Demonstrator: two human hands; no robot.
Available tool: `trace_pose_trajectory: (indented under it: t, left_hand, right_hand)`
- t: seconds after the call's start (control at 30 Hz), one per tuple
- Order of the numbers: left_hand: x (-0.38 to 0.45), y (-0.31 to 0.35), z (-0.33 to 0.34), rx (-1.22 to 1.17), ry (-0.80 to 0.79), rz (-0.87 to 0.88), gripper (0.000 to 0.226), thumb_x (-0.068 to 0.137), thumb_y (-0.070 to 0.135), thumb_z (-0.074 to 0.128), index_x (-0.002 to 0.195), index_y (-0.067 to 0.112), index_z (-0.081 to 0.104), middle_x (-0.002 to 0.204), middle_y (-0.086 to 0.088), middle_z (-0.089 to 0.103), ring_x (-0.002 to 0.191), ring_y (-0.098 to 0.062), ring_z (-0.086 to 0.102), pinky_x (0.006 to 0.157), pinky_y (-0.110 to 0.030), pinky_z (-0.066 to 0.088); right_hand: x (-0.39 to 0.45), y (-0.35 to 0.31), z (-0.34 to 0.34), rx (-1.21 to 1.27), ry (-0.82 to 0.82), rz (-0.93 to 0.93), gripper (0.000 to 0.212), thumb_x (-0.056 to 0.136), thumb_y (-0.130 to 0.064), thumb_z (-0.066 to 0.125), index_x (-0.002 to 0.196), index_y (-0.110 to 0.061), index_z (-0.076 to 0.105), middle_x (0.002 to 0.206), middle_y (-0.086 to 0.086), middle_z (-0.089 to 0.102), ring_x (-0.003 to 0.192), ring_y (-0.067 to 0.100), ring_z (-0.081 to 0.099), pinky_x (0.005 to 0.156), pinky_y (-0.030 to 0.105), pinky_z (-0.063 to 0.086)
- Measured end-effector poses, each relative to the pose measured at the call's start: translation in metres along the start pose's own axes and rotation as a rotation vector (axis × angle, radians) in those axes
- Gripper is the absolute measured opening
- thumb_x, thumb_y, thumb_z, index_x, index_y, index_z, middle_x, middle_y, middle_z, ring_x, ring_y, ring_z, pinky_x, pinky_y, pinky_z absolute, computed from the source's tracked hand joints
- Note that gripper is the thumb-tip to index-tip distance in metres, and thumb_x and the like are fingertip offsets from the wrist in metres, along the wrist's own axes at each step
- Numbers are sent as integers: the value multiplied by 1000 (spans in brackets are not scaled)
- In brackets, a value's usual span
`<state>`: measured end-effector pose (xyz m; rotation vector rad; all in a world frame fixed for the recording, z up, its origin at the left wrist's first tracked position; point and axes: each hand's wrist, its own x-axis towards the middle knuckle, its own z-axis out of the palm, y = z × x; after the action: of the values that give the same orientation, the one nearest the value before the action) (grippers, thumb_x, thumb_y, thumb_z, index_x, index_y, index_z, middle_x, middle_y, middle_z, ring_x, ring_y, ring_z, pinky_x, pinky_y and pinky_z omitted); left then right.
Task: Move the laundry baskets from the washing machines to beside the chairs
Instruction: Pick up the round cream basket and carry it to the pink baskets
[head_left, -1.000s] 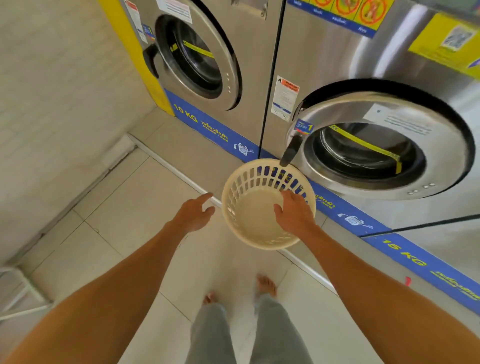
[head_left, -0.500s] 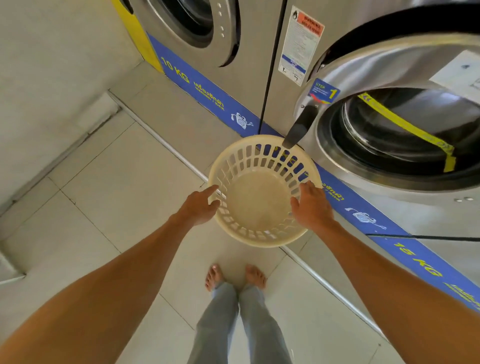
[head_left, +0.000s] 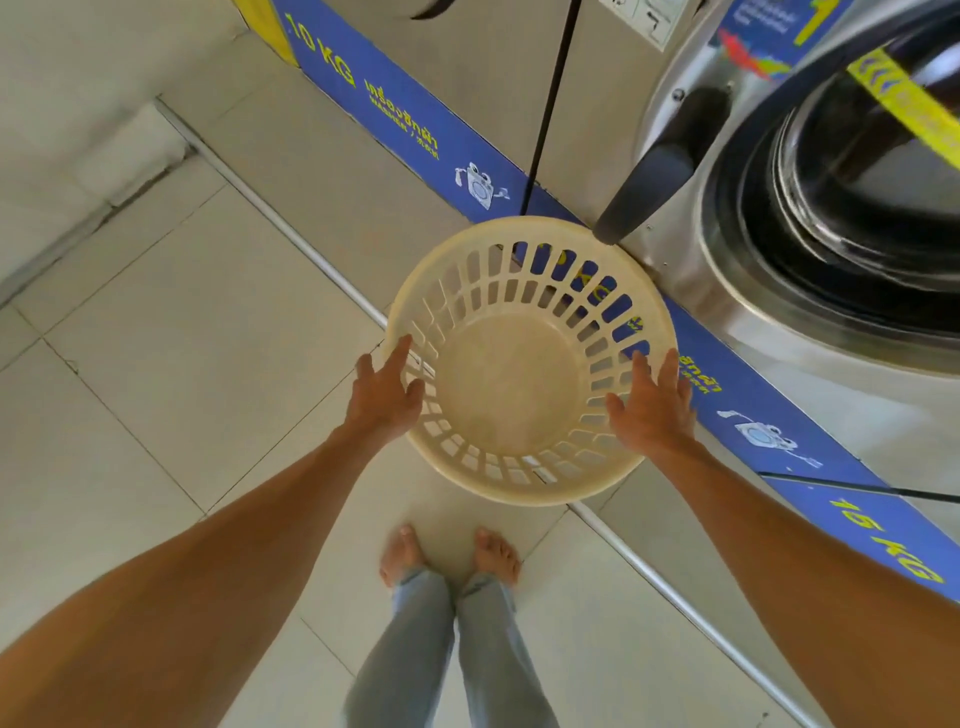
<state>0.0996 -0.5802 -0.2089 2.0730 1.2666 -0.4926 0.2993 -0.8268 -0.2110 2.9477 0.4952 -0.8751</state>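
- Round cream plastic laundry basket (head_left: 519, 384) with slotted walls, empty; judged light and stiff, a thin rim likely to flex a little under squeeze, not fragile.
- Smooth plastic, so possibly a bit slippery; best hold judged at the rolled rim on two opposite sides, or fingers hooked through the slots.
- Basket sat at the foot of the large steel front-loading washing machine (head_left: 779, 260), far rim just below the machine's dark door handle (head_left: 649, 187) and against its blue base strip (head_left: 737, 410); whether it rested on the floor or was lifted off it could not be told.
- Left hand (head_left: 384, 397) was spread, fingers extended, at the basket's left rim on the side away from the machine; touching or just about to, no closed grip seen.
- Right hand (head_left: 652, 410) was also spread, palm over the right rim on the side next to the machine; fingers not curled around it.
- Basket lay between the two hands, in front of the person's bare feet (head_left: 449, 553) on the pale tiled floor (head_left: 182, 364).
- No chairs in view; basket not yet moved away from the machine.
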Motion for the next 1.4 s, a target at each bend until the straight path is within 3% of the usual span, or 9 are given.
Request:
trace_pose_trajectory:
  t: [0.17, 0.33, 0.5, 0.57, 0.7, 0.83, 0.97, 1.13, 1.4]
  left_hand:
    - [18, 1, 18, -84, 63, 37, 69, 97, 25, 50, 151, 43, 12, 142, -16, 29, 91, -26, 51, 80, -41, 54]
    - [29, -5, 34, -149, 89, 26, 76, 96, 13, 51, 151, 45, 10, 134, -16, 35, 90, -23, 49, 73, -35, 49]
    - [30, -8, 37, -199, 103, 10, 80, 96, 5, 48, 152, 45, 8, 130, -16, 38, 101, -30, 52, 82, -43, 52]
    - [27, -10, 34, -200, 98, 7, 81, 95, 5, 49, 151, 46, 7, 127, -17, 41, 97, -28, 50, 77, -41, 51]
    - [9, -26, 22, -194, 87, -23, 86, 93, 6, 50, 151, 46, 1, 127, -18, 45, 100, -30, 55, 78, -43, 55]
    - [-24, -56, 5, -252, 111, -60, 91, 91, 2, 49, 150, 45, -6, 126, -15, 50, 100, -32, 59, 79, -45, 57]
    - [-71, -92, -21, -323, 173, -76, 90, 92, 3, 49, 151, 42, -7, 122, -12, 54, 97, -29, 61, 76, -42, 58]
    - [-131, -141, -56, -434, 292, -216, 93, 86, -4, 52, 153, 39, 4, 107, -7, 60, 81, -23, 62, 60, -33, 56]
    - [-208, -236, -101, -650, 432, -370, 88, 87, 1, 51, 152, 42, 9, 106, 0, 61, 80, -16, 60, 52, -16, 45]
  right_hand:
    - [15, 7, 14, 4, 99, 24, 78, 99, -36, 59, 161, -23, 14, 168, 17, -4, 145, 49, 21, 108, 54, 40]
    - [32, 15, 21, 145, 95, 65, 80, 99, -20, 59, 161, -28, 9, 163, 23, 7, 136, 52, 37, 105, 56, 43]
    - [36, 28, 22, 177, 138, 6, 85, 94, 1, 55, 161, -32, 15, 153, 19, 27, 117, 44, 55, 84, 46, 51]
    - [33, 28, 21, 201, 162, -15, 84, 93, 4, 54, 160, -31, 18, 150, 18, 32, 116, 42, 55, 79, 44, 50]
    - [18, 13, 17, 275, 273, -110, 80, 90, 6, 58, 158, -23, 27, 148, 19, 38, 126, 40, 50, 85, 48, 53]
    - [-12, -11, 14, 356, 298, -176, 86, 88, 7, 64, 159, -19, 23, 147, 13, 42, 128, 33, 50, 93, 48, 53]
    - [-53, -42, 5, 375, 244, -225, 96, 81, 15, 63, 160, -18, 18, 153, 10, 37, 133, 34, 47, 100, 49, 50]
    - [-107, -100, -18, 355, 144, -294, 89, 84, 15, 55, 160, -14, 20, 152, 13, 39, 130, 37, 47, 102, 49, 46]
    - [-181, -218, -41, 259, 64, -513, 83, 89, 4, 54, 160, -21, 18, 152, 7, 36, 129, 37, 46, 103, 55, 46]
